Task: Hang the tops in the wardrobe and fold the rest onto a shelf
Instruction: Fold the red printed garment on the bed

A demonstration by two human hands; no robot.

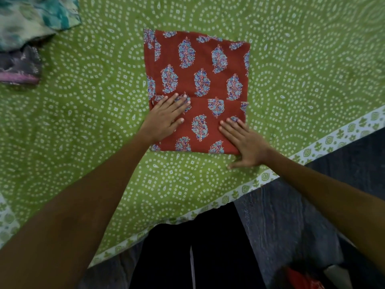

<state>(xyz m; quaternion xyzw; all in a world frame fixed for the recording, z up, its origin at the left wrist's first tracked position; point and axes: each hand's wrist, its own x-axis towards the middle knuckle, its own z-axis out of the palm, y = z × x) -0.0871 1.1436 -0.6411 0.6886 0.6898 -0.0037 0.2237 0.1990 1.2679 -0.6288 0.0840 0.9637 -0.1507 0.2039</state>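
A rust-red garment (pixel 200 80) with blue floral motifs lies folded into a rectangle on the green bedspread (pixel 291 84). Its near part is doubled over, with the fold's edge running across the middle. My left hand (pixel 164 117) lies flat on the near left part of the cloth, fingers spread and pointing away. My right hand (pixel 243 142) rests flat on the near right corner, its thumb down on the bedspread beside the cloth. Neither hand grips the fabric.
A heap of teal-and-white cloth (pixel 31 19) and a dark purple garment (pixel 19 67) lie at the far left of the bed. The bed's white-bordered edge (pixel 245 188) runs diagonally near me. Below it are dark floor, my dark trousers and something red (pixel 302 278).
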